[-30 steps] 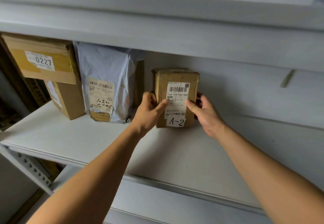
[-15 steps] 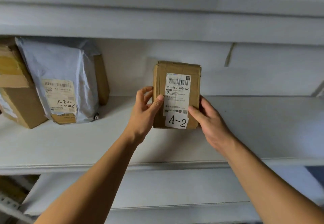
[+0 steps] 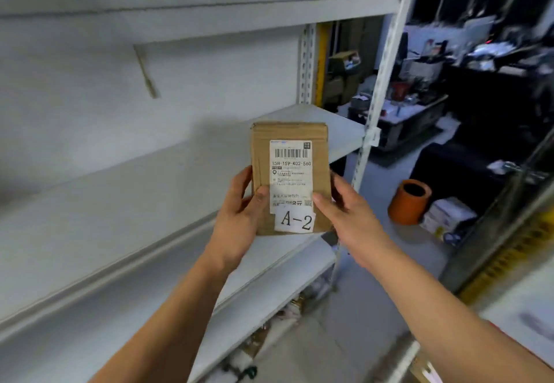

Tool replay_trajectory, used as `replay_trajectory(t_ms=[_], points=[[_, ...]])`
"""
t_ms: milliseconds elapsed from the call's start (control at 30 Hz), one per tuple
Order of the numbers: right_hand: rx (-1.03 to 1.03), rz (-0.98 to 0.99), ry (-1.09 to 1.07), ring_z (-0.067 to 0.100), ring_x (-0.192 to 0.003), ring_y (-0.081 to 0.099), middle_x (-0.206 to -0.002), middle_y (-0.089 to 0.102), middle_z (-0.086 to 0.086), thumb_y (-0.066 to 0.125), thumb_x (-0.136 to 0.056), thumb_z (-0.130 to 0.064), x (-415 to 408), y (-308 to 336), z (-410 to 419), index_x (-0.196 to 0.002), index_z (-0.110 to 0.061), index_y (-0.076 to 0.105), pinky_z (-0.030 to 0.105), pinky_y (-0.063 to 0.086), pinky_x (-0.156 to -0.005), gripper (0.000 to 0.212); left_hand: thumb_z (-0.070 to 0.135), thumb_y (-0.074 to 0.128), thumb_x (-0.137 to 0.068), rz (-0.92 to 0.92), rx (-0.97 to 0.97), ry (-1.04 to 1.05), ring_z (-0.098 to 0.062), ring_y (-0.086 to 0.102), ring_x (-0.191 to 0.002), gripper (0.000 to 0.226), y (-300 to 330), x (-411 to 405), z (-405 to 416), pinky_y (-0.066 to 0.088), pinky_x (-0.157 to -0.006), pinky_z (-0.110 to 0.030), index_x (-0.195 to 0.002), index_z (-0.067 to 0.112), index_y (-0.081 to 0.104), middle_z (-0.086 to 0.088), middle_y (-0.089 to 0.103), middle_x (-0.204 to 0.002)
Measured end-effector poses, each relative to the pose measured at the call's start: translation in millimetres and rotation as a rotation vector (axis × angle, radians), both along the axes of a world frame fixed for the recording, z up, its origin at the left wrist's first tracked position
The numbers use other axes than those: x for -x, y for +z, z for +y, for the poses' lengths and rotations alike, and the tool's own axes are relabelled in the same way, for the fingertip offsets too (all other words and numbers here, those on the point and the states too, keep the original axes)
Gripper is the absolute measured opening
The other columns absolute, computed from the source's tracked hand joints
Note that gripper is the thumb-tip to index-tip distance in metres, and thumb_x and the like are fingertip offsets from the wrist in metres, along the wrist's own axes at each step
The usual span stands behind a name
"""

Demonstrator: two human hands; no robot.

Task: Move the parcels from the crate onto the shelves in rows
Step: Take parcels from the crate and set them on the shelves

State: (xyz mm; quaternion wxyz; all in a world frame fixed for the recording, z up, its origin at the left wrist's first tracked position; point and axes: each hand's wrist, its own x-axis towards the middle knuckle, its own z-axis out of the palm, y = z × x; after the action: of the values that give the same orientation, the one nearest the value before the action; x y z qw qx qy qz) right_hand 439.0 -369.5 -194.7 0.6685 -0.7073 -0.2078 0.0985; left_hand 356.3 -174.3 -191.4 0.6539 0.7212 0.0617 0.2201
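Two grey shelf boards fill the left of what we see: the middle shelf (image 3: 126,202) runs from the left edge toward the right upright, and the upper shelf (image 3: 180,10) crosses above it. A short strip of tape (image 3: 146,72) hangs on the back panel between them. Moving right, our left hand (image 3: 239,217) grips the brown parcel (image 3: 289,177) along its left edge, thumb lying across the front face beside the white shipping label, the other fingers curled round behind. We hold the parcel upright in the air in front of the middle shelf's right end, its lower edge clear of the board. A white tag reading A-2 sits at the bottom of its label. Our right hand (image 3: 347,208) clamps the parcel's right edge, thumb pressed on the front near the tag, the fingers wrapped behind. Further right stands the perforated shelf post (image 3: 377,106), and past it, on the floor, we see an orange bin (image 3: 409,201) lying tilted just beside a white box (image 3: 448,219). Dark, blurred racks of clutter fill the far right.
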Motion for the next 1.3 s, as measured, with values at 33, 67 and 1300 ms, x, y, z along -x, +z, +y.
replay_trajectory(t_ms=[33,67,1300], points=[[0.007,0.006,-0.042,0.003,-0.128,0.064,-0.138,0.068,-0.02,0.064,-0.106,-0.028,-1,-5,-26,-0.155,-0.039,0.048,0.043,0.048,-0.117,0.053,0.027,0.055,-0.109,0.006,-0.01,-0.037,-0.006,0.063,-0.127,0.042,-3,-8,-25,0.053,-0.105,-0.037,-0.151,0.032,0.048,0.017,0.064,-0.141],[0.016,0.01,-0.082,0.005,-0.129,0.064,-0.139,0.068,-0.019,0.064,-0.106,-0.027,-1,-10,-52,-0.155,-0.038,0.047,0.046,0.048,-0.116,0.053,0.026,0.055,-0.109,0.014,-0.023,-0.065,-0.003,0.062,-0.128,0.042,-6,-15,-49,0.051,-0.105,-0.033,-0.15,0.032,0.049,0.019,0.064,-0.141],[0.12,0.837,-0.993,0.008,-0.126,0.066,-0.136,0.069,-0.009,0.053,-0.109,-0.012,89,-422,-468,-0.15,-0.022,0.05,0.036,0.053,-0.112,0.042,0.049,0.046,-0.109,1.036,-0.212,-0.876,-0.015,0.045,-0.144,0.06,-431,-104,-516,0.036,-0.121,-0.038,-0.164,0.036,0.026,0.009,0.041,-0.163]])
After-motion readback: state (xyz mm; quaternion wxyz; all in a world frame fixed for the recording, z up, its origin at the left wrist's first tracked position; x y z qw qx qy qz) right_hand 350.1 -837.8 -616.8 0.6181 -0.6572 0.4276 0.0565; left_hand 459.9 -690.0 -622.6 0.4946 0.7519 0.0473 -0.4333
